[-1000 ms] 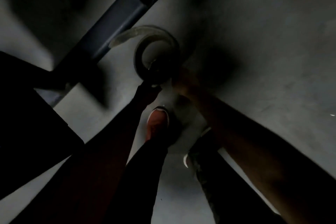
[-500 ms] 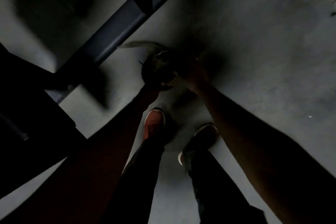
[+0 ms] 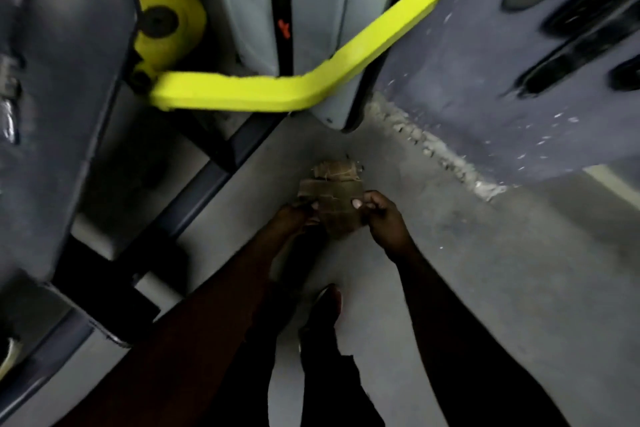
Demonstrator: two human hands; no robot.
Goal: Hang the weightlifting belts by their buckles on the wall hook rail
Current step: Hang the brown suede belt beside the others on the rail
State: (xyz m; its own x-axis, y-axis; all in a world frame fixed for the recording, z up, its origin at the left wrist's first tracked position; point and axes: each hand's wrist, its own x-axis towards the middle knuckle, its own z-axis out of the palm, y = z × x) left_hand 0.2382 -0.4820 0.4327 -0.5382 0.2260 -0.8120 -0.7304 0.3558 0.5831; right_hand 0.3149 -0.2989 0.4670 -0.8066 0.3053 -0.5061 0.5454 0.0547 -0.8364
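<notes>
While both hands pinch it, left hand, right hand, tan belt, no readable writing, yellow machine arm.

A bent yellow bar sits far away, with a yellow wheel at its left. Gray floor lies near.

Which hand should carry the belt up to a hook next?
Probably the right hand. Its thumb is visibly pressed on the front of the rolled belt, while the left hand only grips the edge and is partly hidden. No hook rail is in view, so this is tentative.
</notes>
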